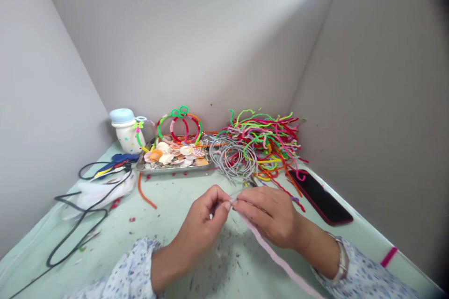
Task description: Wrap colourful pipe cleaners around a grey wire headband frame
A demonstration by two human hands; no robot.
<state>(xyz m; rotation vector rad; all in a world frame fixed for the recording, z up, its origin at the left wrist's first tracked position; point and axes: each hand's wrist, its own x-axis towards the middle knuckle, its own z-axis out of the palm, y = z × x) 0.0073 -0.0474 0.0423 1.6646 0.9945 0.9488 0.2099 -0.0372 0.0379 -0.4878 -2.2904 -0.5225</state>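
Note:
In the head view, my left hand [205, 215] and my right hand [275, 215] meet fingertip to fingertip above the table. Both are closed in a pinch at one end of a pale pink pipe cleaner [275, 258]. Its long tail runs from under my right fingers down to the lower right, out of the picture. Something thin and greyish, perhaps wire, shows by the fingertips, but the exact join is hidden. Just beyond my hands lies a coil of grey wire [233, 159].
A metal tray [171, 171] of shells has ringed pipe cleaner shapes [179, 124] over it. A heap of colourful pipe cleaners [270, 140] lies behind right. A phone [321, 198] rests at right. Left are a white bottle [126, 135], a black cable [77, 215] and a plastic bag [105, 192].

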